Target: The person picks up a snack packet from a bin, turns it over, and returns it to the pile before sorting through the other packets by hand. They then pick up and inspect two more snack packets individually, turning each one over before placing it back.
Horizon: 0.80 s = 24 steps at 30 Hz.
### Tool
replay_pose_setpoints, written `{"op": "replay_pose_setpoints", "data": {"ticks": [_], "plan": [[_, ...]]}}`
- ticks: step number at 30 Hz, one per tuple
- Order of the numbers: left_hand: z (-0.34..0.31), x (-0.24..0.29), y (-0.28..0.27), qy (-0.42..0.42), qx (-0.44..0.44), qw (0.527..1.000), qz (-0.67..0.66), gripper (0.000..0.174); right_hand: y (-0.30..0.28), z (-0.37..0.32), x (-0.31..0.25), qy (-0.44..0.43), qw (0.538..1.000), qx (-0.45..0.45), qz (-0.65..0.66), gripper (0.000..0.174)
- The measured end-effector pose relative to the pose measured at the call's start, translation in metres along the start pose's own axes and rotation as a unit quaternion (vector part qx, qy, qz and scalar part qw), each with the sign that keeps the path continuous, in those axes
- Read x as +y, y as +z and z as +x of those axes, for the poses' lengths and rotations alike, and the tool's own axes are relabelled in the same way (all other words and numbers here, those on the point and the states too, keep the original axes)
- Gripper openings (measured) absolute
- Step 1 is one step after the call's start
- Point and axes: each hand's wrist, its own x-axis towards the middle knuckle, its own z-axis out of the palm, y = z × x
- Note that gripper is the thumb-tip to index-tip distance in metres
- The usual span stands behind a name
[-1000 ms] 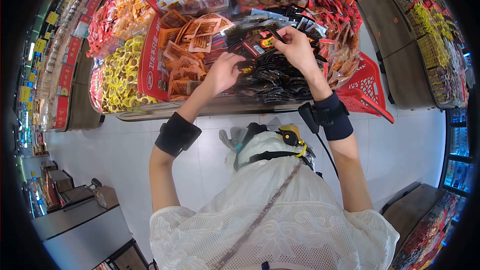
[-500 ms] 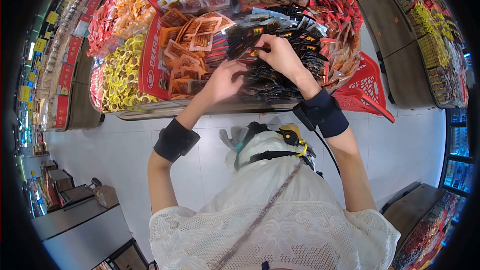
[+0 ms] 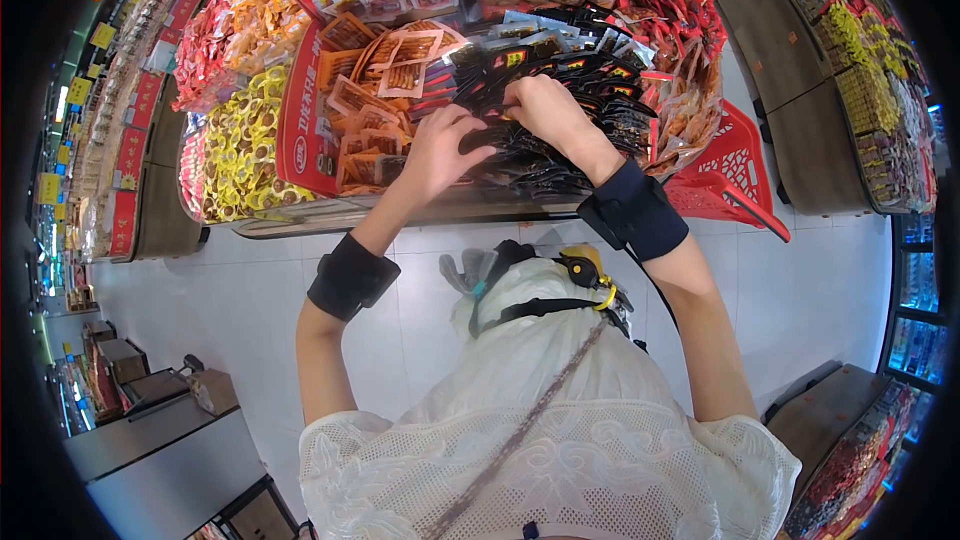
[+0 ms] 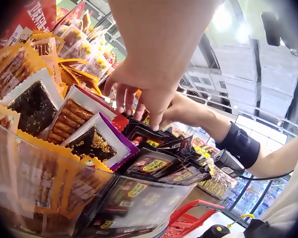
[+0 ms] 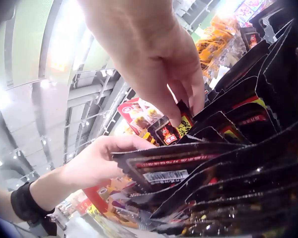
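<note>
Fingers of my right hand (image 3: 556, 118) reach down at the upper middle of the head view; the right wrist view shows them pinching a black packet (image 5: 169, 135) against the thumb, near the middle of that frame. More black packets (image 3: 545, 168) crowd beneath and around it. Just left of it in the head view, my left hand (image 3: 440, 152) has relaxed fingers and an extended thumb, and I see nothing grasped in it. Orange-edged packets (image 3: 366, 120) lie beside that hand, toward the upper left, next to a red sign (image 3: 303, 120). In the left wrist view a purple-edged packet (image 4: 102, 143) leans at centre left, and a clear bin wall (image 4: 144, 203) runs along the bottom. At the upper right of the head view sits a red basket (image 3: 725, 162). I wear a dark band (image 3: 352, 278) on my left forearm.
</note>
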Motion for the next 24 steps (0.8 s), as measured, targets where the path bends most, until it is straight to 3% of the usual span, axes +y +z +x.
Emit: {"op": "replay_pose_setpoints", "data": {"ticks": [3,10,24], "plan": [[0.001,-0.002,-0.001,0.020,-0.003,1.000,0.014,0.029,-0.002,0.007,0.002,0.059,0.998,0.001,0.003,0.010],[0.004,-0.004,0.003,0.080,-0.010,0.996,0.034,0.022,-0.005,0.010,0.007,0.031,0.998,-0.007,-0.046,0.009],[0.004,0.003,0.005,0.091,-0.007,0.994,0.065,0.014,0.009,0.011,0.002,0.005,0.992,-0.016,-0.124,0.008]]}}
